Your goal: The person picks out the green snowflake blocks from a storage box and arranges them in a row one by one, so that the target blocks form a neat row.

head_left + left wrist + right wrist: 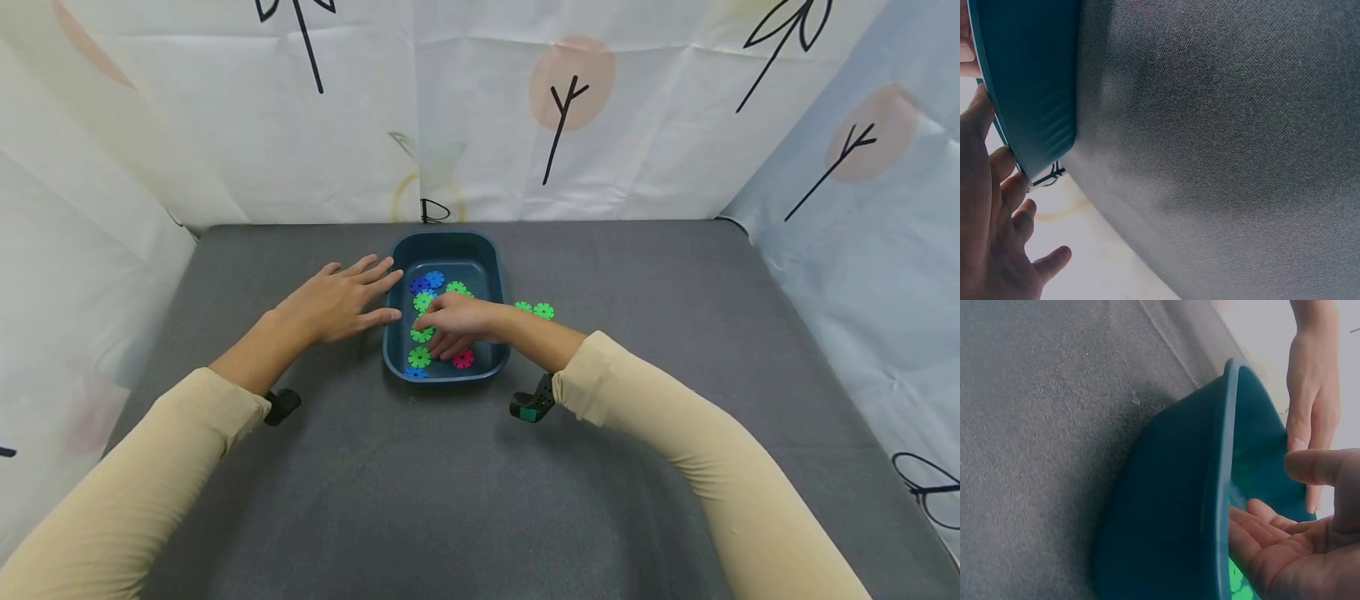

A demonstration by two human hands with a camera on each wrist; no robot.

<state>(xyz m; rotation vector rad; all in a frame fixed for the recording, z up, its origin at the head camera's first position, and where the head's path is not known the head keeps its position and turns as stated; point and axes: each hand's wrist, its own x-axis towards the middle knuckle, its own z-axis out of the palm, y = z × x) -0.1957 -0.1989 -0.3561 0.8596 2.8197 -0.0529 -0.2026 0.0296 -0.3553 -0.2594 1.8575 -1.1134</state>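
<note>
A dark teal plastic bin (450, 248) holds several notched, flower-like plastic discs: green (419, 357), blue (434, 279) and pink (462, 358). My left hand (333, 304) is at the bin's left side, fingers spread. In the left wrist view, the fingertips of that hand (997, 206) are right at the bin's rim (991, 94). My right hand (461, 321) reaches down into the bin over the discs. The right wrist view shows this hand (1297, 556) with its thumb apart from loosely bent fingers and no disc between them. Some discs are hidden beneath it.
Two green discs (543, 311) lie on the grey tabletop (450, 483) just right of the bin, near my right forearm. A white printed curtain (480, 125) hangs behind the table's back edge and along both sides.
</note>
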